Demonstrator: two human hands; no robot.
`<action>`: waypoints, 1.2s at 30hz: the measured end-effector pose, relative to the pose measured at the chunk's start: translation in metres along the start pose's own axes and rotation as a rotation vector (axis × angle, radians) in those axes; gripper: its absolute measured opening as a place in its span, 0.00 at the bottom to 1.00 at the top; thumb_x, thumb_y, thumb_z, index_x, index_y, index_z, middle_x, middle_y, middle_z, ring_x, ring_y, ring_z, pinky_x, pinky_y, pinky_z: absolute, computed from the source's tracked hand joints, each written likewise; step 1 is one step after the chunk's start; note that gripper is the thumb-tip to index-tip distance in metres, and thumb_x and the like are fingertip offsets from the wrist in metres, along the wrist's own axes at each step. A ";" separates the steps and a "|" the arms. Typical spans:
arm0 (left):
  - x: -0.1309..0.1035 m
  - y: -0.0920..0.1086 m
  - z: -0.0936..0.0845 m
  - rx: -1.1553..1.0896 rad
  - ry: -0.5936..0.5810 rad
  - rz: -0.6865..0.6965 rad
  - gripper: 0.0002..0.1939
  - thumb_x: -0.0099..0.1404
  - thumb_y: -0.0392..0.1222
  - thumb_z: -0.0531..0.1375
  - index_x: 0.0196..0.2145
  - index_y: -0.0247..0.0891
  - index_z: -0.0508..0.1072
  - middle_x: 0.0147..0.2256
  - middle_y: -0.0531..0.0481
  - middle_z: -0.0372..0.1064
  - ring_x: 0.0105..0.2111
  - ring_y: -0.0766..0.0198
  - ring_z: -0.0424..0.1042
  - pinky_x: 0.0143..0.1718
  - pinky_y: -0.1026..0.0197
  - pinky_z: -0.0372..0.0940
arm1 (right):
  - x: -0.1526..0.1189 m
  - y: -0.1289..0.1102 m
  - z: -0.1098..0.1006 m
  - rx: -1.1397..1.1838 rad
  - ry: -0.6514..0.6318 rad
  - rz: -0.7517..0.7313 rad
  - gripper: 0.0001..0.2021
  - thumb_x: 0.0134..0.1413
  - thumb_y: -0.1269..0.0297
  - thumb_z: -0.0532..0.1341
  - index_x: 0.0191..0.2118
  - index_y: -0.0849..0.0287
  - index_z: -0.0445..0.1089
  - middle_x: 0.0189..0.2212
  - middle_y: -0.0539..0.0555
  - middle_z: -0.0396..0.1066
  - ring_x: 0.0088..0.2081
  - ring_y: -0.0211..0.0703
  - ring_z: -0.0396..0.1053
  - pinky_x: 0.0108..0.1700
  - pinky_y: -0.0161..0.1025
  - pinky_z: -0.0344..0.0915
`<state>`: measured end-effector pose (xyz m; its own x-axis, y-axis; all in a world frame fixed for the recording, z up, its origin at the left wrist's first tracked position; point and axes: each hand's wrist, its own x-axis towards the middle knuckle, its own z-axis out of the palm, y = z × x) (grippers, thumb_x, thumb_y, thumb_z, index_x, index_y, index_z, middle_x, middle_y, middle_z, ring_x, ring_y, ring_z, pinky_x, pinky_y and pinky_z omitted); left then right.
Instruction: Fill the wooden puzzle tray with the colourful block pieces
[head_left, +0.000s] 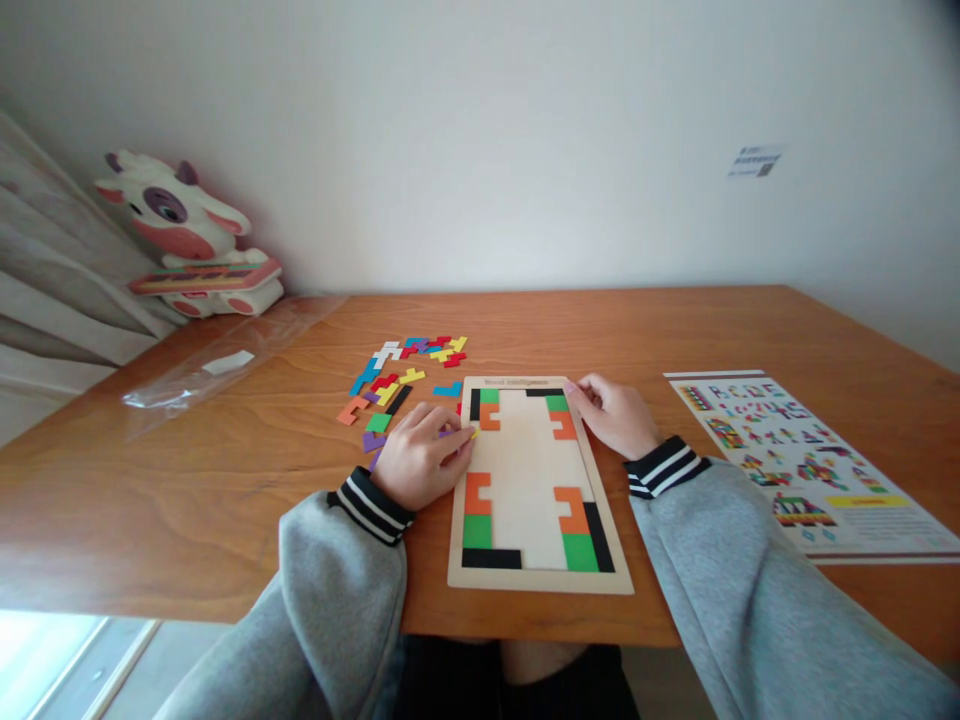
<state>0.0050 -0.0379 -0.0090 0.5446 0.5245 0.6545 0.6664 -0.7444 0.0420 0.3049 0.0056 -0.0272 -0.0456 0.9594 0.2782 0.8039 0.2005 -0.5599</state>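
Keeping the small yellow piece (475,433) level in the left hand's (424,455) near-closed pinch at the pale rectangular wooden tray's (540,580) 10 o'clock edge should help, half-open right hand (615,415) steadying the rim at 1 o'clock, piece's outline mostly hidden.

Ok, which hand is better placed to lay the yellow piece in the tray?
Left, I'd say. The left hand has the yellow piece at its fingertips, by the left rim of the tray. The right hand is at the far right corner, perhaps steadying it.
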 end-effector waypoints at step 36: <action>0.000 0.006 0.003 -0.089 -0.110 0.056 0.07 0.69 0.43 0.62 0.37 0.42 0.80 0.37 0.48 0.77 0.37 0.62 0.73 0.41 0.59 0.73 | 0.000 0.001 -0.001 -0.001 0.003 -0.003 0.20 0.64 0.44 0.52 0.33 0.55 0.69 0.25 0.53 0.75 0.27 0.44 0.71 0.30 0.39 0.59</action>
<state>0.0109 -0.0408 -0.0108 0.6354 0.5195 0.5713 0.5884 -0.8049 0.0775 0.3057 0.0058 -0.0270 -0.0462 0.9581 0.2827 0.8043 0.2035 -0.5583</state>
